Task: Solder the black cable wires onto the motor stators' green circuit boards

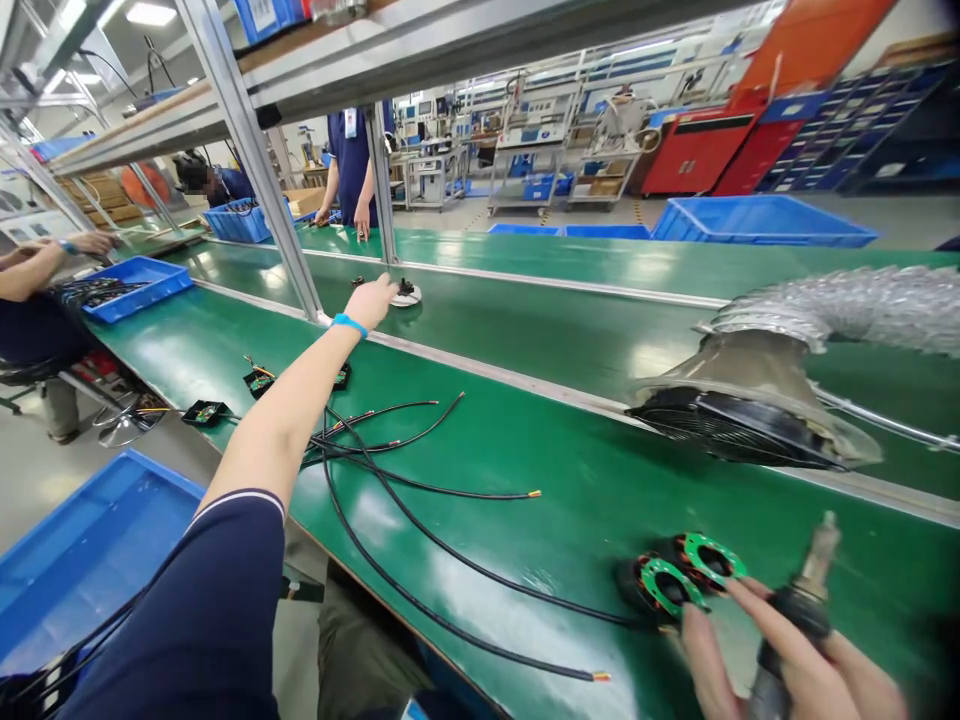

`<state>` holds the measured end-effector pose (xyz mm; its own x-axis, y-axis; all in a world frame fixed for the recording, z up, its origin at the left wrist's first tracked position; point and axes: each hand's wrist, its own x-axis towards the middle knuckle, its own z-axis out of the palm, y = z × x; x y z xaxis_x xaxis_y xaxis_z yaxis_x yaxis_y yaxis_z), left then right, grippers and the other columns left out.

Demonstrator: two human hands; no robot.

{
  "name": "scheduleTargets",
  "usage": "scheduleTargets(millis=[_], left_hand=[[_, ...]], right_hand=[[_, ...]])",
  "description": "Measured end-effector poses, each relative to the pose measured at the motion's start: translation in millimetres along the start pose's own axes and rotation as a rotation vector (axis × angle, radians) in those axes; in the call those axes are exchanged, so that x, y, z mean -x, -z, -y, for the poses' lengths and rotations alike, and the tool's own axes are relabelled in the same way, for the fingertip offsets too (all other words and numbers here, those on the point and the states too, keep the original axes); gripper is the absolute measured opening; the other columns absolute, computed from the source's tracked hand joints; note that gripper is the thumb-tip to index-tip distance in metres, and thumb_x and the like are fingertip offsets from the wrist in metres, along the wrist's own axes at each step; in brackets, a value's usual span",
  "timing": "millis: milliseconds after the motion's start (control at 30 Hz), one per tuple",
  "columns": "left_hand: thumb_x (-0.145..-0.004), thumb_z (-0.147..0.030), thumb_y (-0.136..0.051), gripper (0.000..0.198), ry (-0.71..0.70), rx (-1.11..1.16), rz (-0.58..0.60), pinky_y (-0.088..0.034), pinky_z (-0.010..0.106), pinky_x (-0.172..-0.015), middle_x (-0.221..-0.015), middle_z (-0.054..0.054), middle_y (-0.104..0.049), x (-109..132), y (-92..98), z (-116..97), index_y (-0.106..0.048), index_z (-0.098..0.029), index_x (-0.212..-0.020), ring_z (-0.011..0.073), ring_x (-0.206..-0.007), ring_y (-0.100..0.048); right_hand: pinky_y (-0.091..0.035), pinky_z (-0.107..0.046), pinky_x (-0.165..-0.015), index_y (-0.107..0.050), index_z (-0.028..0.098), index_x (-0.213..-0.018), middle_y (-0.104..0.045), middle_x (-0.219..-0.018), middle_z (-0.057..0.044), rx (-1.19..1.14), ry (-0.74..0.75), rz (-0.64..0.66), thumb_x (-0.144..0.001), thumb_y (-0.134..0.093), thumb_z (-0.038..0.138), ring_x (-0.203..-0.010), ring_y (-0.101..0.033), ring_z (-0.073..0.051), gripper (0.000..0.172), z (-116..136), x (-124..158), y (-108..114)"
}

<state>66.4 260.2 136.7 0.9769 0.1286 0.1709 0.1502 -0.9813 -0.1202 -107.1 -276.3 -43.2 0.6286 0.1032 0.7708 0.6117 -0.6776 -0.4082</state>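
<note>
My left hand (371, 302) is stretched out over the belt, with its fingers bent at a white round part (406, 296) that has a black piece on top. The fingertips meet the left side of that part; their exact grip is small in view. At lower right, my right hand (795, 650) is wrapped round a dark-handled tool (799, 600) with a pale metal tip pointing up. Its thumb and index finger reach toward two motor stators, a nearer one (664, 588) and a farther one (706, 560), both with green ring boards. Black cables (450, 545) with stripped ends lie between my arms.
Small black housings with circuit boards (205, 412) lie near the left table edge. A fume hood (750, 400) with a foil duct overhangs the right side. A metal post (251, 160) stands beyond my left forearm. Blue bins (139, 290) and co-workers are farther off.
</note>
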Motion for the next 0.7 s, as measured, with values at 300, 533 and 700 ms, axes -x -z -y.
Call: scheduleTargets(millis=[300, 533, 700], left_hand=[[-0.104, -0.030, -0.052, 0.028, -0.661, 0.237, 0.192, -0.051, 0.036, -0.102, -0.114, 0.008, -0.068, 85.4, 27.4, -114.7, -0.077, -0.016, -0.107, 0.0224, -0.108, -0.067], [-0.087, -0.034, -0.078, 0.018, -0.472, -0.012, 0.458, -0.054, 0.038, -0.092, -0.106, 0.010, -0.070, 243.2, 33.7, -119.2, -0.074, -0.026, -0.102, 0.0286, -0.105, -0.068], [-0.086, -0.020, -0.063, 0.035, -0.289, -0.100, 0.329, -0.056, 0.046, -0.100, -0.117, 0.014, -0.071, 245.5, 9.6, -67.9, -0.073, -0.027, -0.118, 0.0333, -0.113, -0.067]], right_hand=[[-0.057, -0.054, -0.097, -0.058, 0.024, -0.152, -0.063, -0.132, -0.016, -0.036, 0.073, 0.165, -0.104, -0.068, 0.042, -0.110, -0.067, -0.037, 0.052, 17.7, -19.0, 8.2], [-0.059, -0.049, -0.094, -0.062, 0.023, -0.141, -0.060, -0.128, -0.016, -0.074, 0.042, 0.174, -0.105, -0.065, 0.041, -0.108, -0.068, -0.033, 0.040, 26.7, -28.5, 6.4], [-0.060, -0.040, -0.094, -0.060, 0.025, -0.137, -0.058, -0.130, -0.013, -0.131, -0.006, 0.191, -0.106, -0.063, 0.031, -0.112, -0.067, -0.027, 0.032, 25.1, -29.2, 5.4]])
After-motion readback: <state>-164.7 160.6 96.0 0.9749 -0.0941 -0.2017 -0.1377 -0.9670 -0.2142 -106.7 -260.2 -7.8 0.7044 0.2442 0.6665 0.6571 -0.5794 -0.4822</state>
